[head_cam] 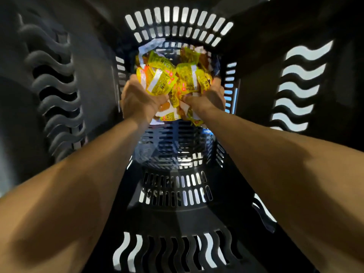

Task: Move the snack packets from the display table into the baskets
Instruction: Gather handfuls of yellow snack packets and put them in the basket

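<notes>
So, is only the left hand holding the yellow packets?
No, the left hand and the right hand together cup the yellow packets inside the black basket.

Dim, backlit, fisheye-warped, softly blurred.

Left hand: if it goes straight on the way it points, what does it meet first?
The left hand holds the snack packets together with the right hand. Straight on, it would probably meet the loose packets heaped deeper in the basket, then its slotted end; depth is unclear.
</notes>
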